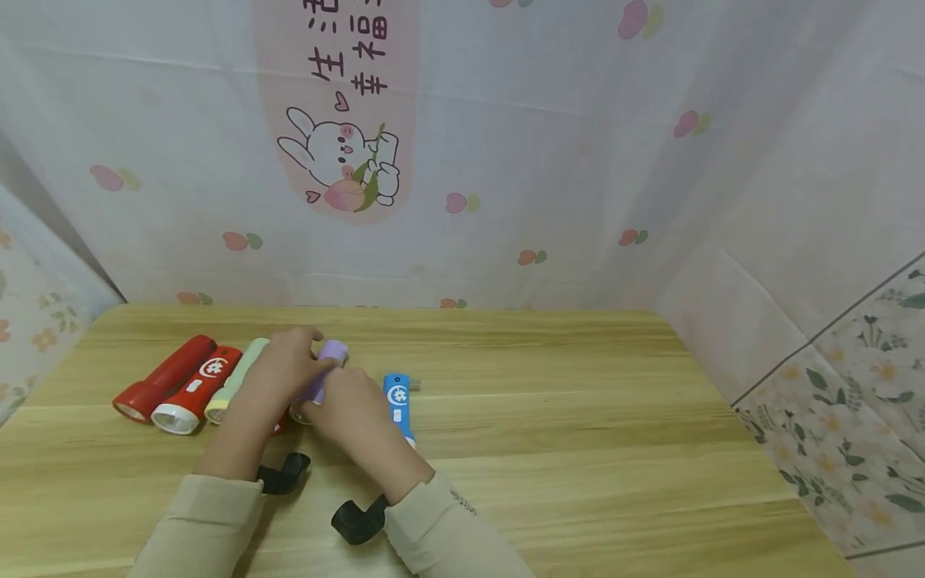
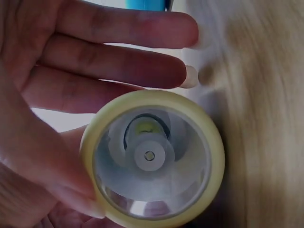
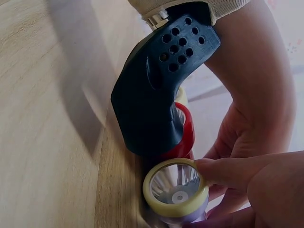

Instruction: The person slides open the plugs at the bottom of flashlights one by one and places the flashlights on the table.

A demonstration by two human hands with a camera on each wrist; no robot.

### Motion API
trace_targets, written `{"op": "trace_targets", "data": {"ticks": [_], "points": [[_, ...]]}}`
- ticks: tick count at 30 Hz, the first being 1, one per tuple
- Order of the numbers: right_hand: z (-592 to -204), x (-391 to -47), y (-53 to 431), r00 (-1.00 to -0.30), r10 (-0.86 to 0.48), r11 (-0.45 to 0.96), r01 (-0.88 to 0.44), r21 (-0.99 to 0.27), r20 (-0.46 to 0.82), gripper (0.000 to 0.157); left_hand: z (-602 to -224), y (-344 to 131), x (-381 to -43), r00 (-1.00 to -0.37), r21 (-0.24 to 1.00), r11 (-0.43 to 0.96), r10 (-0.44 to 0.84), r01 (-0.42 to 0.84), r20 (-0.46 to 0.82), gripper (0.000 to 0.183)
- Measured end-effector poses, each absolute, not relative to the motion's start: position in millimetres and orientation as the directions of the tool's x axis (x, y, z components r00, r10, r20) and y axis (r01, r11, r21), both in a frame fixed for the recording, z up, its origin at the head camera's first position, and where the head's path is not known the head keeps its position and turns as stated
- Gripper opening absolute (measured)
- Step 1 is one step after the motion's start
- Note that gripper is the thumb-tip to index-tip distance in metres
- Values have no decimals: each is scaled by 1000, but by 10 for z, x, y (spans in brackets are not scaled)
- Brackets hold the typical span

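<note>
A purple flashlight (image 1: 334, 350) with a cream rim lies on the table, both hands on it. My right hand (image 1: 357, 409) grips its front part from the right, thumb at the rim (image 3: 164, 209). My left hand (image 1: 282, 365) holds its body from the left, thumb across the top; its fingers are partly hidden. In the left wrist view, the cream-rimmed lens (image 2: 149, 190) faces the camera, with straight fingers (image 2: 118, 61) beside it. Under my left wrist, a red flashlight (image 3: 188, 126) is mostly covered. A blue flashlight (image 1: 400, 401) with a metal plug lies right of my right hand.
Left of my left arm lie a dark red flashlight (image 1: 169, 373), a red flashlight with a white rim (image 1: 202, 385) and a pale green flashlight (image 1: 234, 381), side by side. The wooden table (image 1: 578, 417) extends right. A printed curtain (image 1: 506, 144) hangs behind it.
</note>
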State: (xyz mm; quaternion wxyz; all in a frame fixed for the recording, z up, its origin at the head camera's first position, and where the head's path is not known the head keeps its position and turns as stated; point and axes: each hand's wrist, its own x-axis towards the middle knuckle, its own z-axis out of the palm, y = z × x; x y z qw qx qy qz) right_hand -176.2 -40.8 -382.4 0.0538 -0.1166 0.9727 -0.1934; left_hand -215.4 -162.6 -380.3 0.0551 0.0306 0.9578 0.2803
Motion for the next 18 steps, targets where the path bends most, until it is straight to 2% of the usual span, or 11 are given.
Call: {"op": "trace_targets", "data": {"ticks": [6, 13, 18], "points": [[-3842, -1778, -380, -965, -255, 878, -207, -432, -57, 37, -3823, -1601, -2179, -989, 526, 849, 115, 51, -90, 50], [-3879, -1780, -328, -957, -291, 844, -258, -470, 1, 28, -3853, -1562, -2180, -990, 510, 858, 114, 57, -83, 40], [-3865, -1792, -293, -956, -293, 824, -257, -506, 8, 25, -3829, -1558, -2150, -992, 538, 842, 99, 39, -82, 49]]}}
